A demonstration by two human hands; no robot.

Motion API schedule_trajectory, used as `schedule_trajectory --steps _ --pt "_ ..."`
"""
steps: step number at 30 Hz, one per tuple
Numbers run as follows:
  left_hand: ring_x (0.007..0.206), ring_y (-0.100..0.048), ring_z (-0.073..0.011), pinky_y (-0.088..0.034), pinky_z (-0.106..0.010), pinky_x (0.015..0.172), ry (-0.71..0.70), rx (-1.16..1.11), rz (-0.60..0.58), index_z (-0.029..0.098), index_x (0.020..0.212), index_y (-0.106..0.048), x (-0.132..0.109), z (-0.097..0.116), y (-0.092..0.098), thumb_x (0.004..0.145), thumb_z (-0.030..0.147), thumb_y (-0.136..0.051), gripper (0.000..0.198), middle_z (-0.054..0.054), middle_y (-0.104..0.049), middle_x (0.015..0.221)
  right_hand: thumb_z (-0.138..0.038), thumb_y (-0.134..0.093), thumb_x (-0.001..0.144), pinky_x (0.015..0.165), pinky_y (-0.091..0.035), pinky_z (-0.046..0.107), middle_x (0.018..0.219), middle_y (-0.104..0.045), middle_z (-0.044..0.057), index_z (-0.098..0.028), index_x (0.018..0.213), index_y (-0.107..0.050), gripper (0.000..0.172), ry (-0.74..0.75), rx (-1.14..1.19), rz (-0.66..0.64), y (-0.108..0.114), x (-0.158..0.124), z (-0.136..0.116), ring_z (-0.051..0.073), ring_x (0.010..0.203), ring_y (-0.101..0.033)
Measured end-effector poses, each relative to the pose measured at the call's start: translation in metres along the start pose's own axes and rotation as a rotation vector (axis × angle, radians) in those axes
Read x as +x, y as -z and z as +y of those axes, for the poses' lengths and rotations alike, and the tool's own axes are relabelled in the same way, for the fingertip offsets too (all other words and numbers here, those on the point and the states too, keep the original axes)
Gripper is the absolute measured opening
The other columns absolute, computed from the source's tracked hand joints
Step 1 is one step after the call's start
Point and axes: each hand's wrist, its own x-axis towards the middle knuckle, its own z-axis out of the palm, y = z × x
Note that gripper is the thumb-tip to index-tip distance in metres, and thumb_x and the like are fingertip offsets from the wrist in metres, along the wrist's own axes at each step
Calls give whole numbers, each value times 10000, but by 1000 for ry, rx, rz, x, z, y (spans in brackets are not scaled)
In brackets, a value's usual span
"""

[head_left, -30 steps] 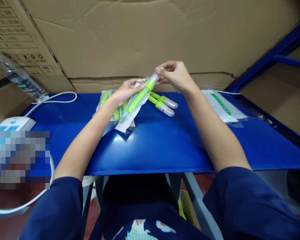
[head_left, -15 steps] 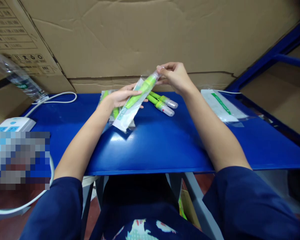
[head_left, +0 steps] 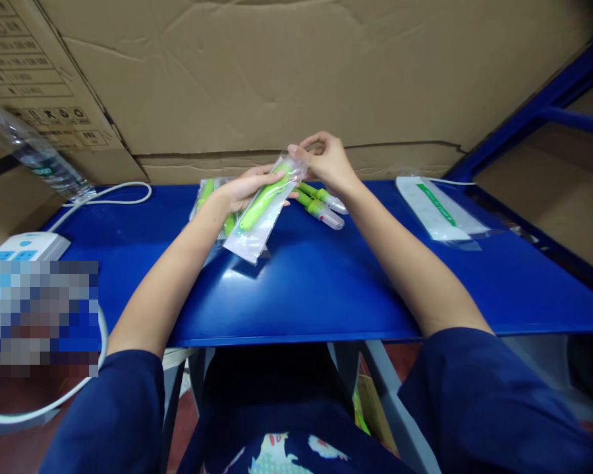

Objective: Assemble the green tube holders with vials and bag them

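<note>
My left hand (head_left: 252, 188) is closed around a clear plastic bag (head_left: 250, 247), its thumb lying over the bag. Inside, tilted, lies a green pen-shaped tool (head_left: 263, 203). At the bag's upper end, my right hand (head_left: 326, 159) pinches the plastic edge between thumb and fingers. Two similar green tools with clear caps, one a capped tool (head_left: 326, 214) nearest me, rest on the blue table behind the hands. Partly hidden by my left hand, bagged green tools (head_left: 207, 191) lie on the table.
A stack of flat plastic bags (head_left: 435, 209) with a green label lies on the blue table (head_left: 326, 289) at the right. At the left are a white power strip (head_left: 32, 245), a cable and a clear bottle (head_left: 39, 158). Cardboard (head_left: 277, 79) stands along the back.
The green tool has slid deeper into the bag, its upper end now inside the plastic. My right hand has moved left and slightly down, from the tool's capped end to the bag's edge.
</note>
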Motion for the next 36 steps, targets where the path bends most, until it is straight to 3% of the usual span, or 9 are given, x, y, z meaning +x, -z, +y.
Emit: schedule_trajectory --steps 4,12,19,26,33,36 --pt "1137 -810 -275 -634 -458 1079 12 -12 31 108 1373 -610 2 0 1 1083 192 -543 310 -158 -829 1130 -735 -878 754 809 -699 482 838 -721 50 -272 1128 -626 646 -9 9 9 -8 -4 -2 274 905 -764" --pt "1064 -827 -291 -651 -433 1034 49 -18 49 78 1265 -658 2 -1 1 1062 209 -566 259 -176 -837 1024 -821 -768 806 785 -712 467 778 -684 69 -239 918 -618 611 -97 75 -91 -9 -3 -10 304 913 -785" --pt "1029 -834 -283 -657 -444 1014 49 3 56 90 1294 -662 2 0 -2 1042 207 -583 290 -169 -837 1052 -510 -964 759 765 -710 487 758 -695 43 -243 904 -574 494 -97 87 -142 -7 -14 -14 239 744 -751" --pt "1050 -825 -289 -652 -452 1023 10 22 99 96 1291 -676 3 -2 -1 980 193 -628 330 -155 -838 1001 -461 -944 785 713 -696 427 745 -683 54 -240 877 -580 436 -106 54 -143 -14 -20 -23 230 735 -729" --pt "1178 -784 -299 -644 -426 1035 -32 17 130 135 1360 -665 9 -4 1 937 227 -600 437 -143 -833 1080 -617 -869 833 816 -661 367 885 -705 69 -234 949 -646 458 32 -115 7 -1 -10 -17 257 992 -723" --pt "1206 -770 -296 -639 -398 1040 -56 12 132 131 1353 -676 13 -4 3 925 264 -584 458 -137 -828 1083 -780 -789 822 787 -658 382 858 -703 78 -235 950 -651 577 -36 -96 -40 0 -7 -15 276 976 -741"
